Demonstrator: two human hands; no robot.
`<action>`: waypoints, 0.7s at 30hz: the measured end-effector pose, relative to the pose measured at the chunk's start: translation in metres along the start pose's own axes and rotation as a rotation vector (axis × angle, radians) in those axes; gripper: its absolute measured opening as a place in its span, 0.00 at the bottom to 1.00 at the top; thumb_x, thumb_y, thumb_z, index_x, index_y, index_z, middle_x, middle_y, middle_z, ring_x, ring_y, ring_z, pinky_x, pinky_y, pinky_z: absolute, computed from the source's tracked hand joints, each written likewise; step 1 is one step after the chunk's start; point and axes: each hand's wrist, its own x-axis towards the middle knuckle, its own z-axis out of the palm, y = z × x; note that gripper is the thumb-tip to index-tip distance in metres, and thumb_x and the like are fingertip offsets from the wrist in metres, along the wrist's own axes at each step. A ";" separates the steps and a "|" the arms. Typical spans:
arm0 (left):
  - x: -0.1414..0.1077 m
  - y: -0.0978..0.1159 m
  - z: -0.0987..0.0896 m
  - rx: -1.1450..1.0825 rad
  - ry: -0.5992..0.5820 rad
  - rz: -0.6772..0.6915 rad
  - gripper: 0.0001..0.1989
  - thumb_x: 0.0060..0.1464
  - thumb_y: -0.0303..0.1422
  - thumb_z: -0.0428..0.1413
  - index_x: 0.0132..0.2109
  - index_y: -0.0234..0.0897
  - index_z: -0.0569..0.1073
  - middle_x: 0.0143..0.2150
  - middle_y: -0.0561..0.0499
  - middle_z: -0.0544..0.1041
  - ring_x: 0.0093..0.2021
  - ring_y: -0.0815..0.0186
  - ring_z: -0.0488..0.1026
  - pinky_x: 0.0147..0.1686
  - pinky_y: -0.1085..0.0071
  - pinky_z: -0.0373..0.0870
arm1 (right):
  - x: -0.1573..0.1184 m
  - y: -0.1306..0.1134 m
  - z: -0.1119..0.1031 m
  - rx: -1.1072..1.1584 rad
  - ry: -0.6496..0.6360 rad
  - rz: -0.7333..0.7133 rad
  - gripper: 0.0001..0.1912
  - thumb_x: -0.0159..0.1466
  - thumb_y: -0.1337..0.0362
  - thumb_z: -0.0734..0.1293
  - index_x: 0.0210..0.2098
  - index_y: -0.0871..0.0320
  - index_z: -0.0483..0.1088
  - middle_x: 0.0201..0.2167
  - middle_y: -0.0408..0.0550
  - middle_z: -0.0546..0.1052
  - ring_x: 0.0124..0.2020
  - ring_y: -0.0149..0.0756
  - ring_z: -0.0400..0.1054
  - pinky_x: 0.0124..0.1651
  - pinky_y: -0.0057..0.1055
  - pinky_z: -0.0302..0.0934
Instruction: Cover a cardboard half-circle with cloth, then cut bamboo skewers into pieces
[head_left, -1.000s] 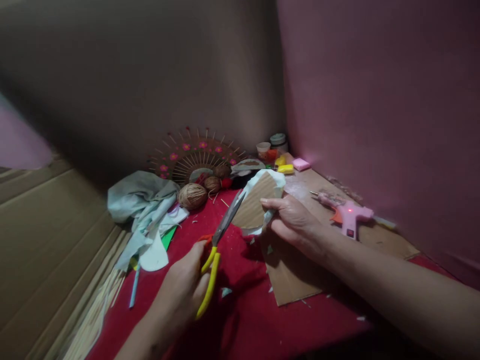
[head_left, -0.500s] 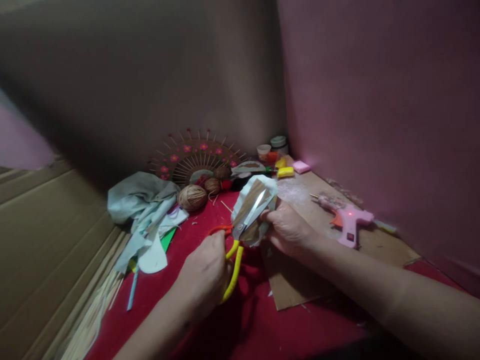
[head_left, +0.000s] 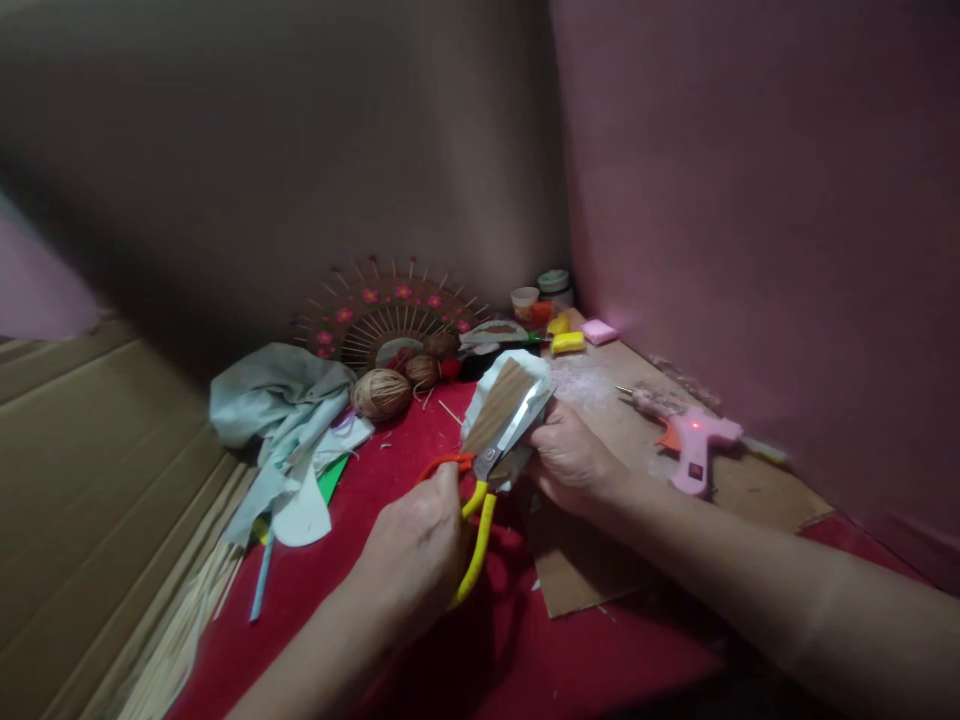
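Note:
My left hand (head_left: 420,540) is closed on the handles of scissors (head_left: 480,510) with yellow and orange grips. Their metal blades lie across a small piece of cardboard with pale fabric round its edge (head_left: 499,395). My right hand (head_left: 570,450) pinches the right side of that piece, close to the blade tips. Part of the piece is hidden behind the blades and my right fingers. Both hands are above the red cloth (head_left: 420,450).
A pink glue gun (head_left: 694,440) with a lit red light rests on a cardboard sheet (head_left: 592,570) at right. Crumpled pale fabric (head_left: 285,400), twine balls (head_left: 381,394) and sticks (head_left: 176,630) lie left. A decorated fan-shaped piece (head_left: 352,320) stands behind.
The scissors and my left hand have shifted slightly right across the fabric-edged piece, and the blades look closer together. My right hand still holds the piece. The whole view has moved a little.

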 end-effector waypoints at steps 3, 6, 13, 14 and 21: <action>0.002 0.002 0.002 0.019 0.002 -0.012 0.06 0.59 0.32 0.43 0.42 0.36 0.60 0.35 0.41 0.76 0.31 0.56 0.75 0.26 0.69 0.62 | 0.000 0.002 -0.001 -0.017 0.015 -0.018 0.15 0.44 0.75 0.70 0.31 0.56 0.71 0.28 0.41 0.77 0.32 0.36 0.72 0.38 0.35 0.68; 0.005 0.003 0.006 0.049 0.000 0.010 0.07 0.58 0.34 0.43 0.41 0.36 0.60 0.32 0.42 0.76 0.29 0.54 0.75 0.24 0.68 0.59 | 0.000 0.003 -0.001 -0.027 0.031 -0.051 0.17 0.44 0.74 0.71 0.33 0.55 0.72 0.31 0.41 0.78 0.34 0.36 0.71 0.41 0.36 0.68; 0.007 0.002 0.010 0.044 0.008 -0.029 0.09 0.55 0.34 0.47 0.42 0.36 0.58 0.26 0.47 0.74 0.26 0.54 0.75 0.21 0.70 0.53 | 0.001 0.004 -0.005 -0.048 0.058 -0.037 0.14 0.44 0.74 0.69 0.31 0.56 0.71 0.27 0.41 0.75 0.28 0.33 0.69 0.33 0.32 0.67; 0.006 0.000 0.009 0.027 0.020 -0.043 0.09 0.54 0.34 0.47 0.41 0.37 0.58 0.26 0.48 0.73 0.25 0.55 0.75 0.21 0.71 0.53 | 0.001 0.004 -0.005 -0.042 0.061 -0.029 0.15 0.44 0.74 0.68 0.32 0.55 0.71 0.26 0.40 0.75 0.27 0.33 0.69 0.32 0.32 0.66; -0.007 -0.045 0.006 -0.034 0.130 -0.253 0.04 0.57 0.33 0.40 0.39 0.39 0.57 0.30 0.47 0.74 0.29 0.60 0.74 0.28 0.71 0.62 | 0.000 -0.009 -0.001 0.034 0.040 -0.014 0.20 0.45 0.75 0.67 0.37 0.54 0.70 0.27 0.42 0.75 0.34 0.38 0.71 0.39 0.36 0.66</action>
